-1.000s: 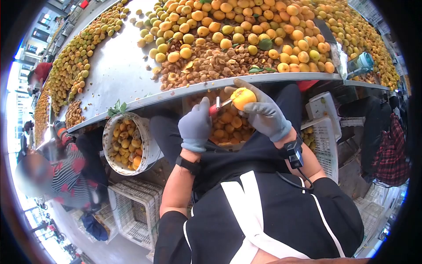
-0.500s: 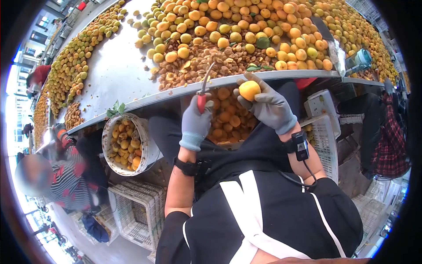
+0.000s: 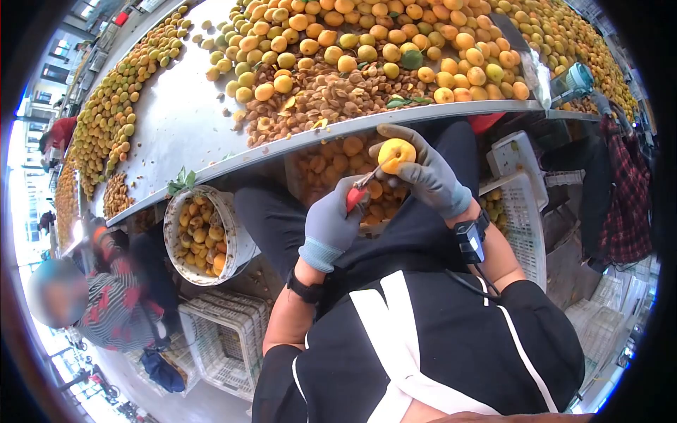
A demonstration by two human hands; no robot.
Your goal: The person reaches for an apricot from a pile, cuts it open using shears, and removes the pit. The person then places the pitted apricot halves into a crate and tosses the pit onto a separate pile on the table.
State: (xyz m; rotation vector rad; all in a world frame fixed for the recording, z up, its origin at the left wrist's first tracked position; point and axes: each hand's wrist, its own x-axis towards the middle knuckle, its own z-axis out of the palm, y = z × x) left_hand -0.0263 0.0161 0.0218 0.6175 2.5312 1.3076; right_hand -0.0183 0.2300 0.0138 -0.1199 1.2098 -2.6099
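My left hand (image 3: 333,217), in a grey glove, is closed round the red handle of a small curved cutting tool (image 3: 358,193). The tool's metal end points up and right and meets the lower left side of an orange-yellow apricot (image 3: 396,154). That fruit sits in the fingers of my gloved right hand (image 3: 431,173), with a dark mark on its face. Both hands are in front of the metal table's edge, over a container of orange fruit (image 3: 337,166) between my legs.
Piled apricots (image 3: 338,35) and brown pits (image 3: 335,95) lie on the metal table (image 3: 169,106). A white bucket of fruit (image 3: 204,236) and a crate (image 3: 226,338) stand at left, another crate (image 3: 518,218) at right. One co-worker (image 3: 116,303) sits left, another (image 3: 620,190) right.
My left hand has moved right and down, bringing the tool from upright to touching the apricot. My right hand has turned the fruit slightly. The co-worker at left has shifted.
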